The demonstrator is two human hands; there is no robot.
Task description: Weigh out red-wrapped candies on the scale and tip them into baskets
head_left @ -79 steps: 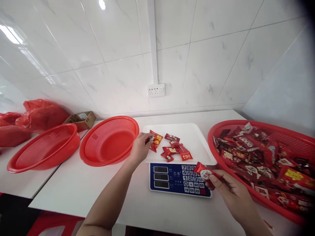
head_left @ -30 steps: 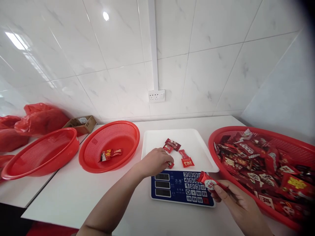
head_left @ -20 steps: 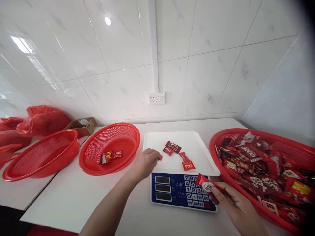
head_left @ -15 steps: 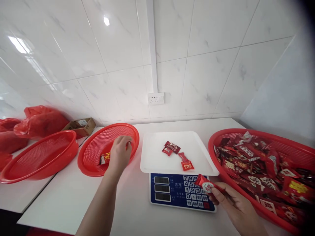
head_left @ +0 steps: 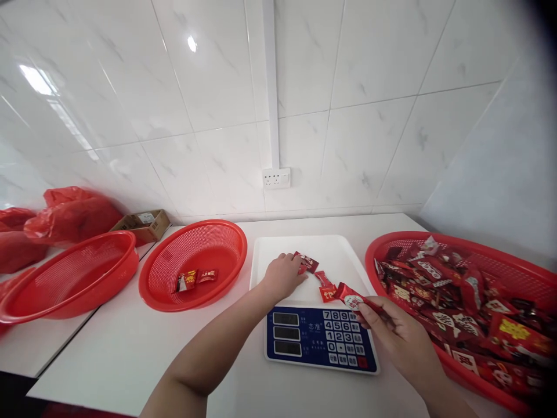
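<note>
My left hand (head_left: pixel 282 276) rests on the white tray (head_left: pixel 339 247) of a blue-fronted scale (head_left: pixel 319 342), fingers curled and pinched on a small red candy (head_left: pixel 301 269) lying there. Beside it on the tray lie a dark red candy (head_left: pixel 310 262) and two more red candies (head_left: pixel 326 285). My right hand (head_left: pixel 398 334) hovers over the scale's keypad, closed on a red candy packet (head_left: pixel 350 299) with a white round mark. The middle red mesh basket (head_left: pixel 217 232) holds a few red candies (head_left: pixel 195 278).
A large red basket (head_left: pixel 391 241) heaped with wrapped candies stands at the right. Another red basket (head_left: pixel 69 273) sits at the left, with red plastic bags (head_left: pixel 69 212) and a cardboard box (head_left: pixel 141 220) behind it. A wall socket (head_left: pixel 276 178) is on the tiled wall.
My left hand carried candies from the tray to the middle basket, let them go there, and has come back onto the tray. My right hand has lifted its packet slightly toward the tray.
</note>
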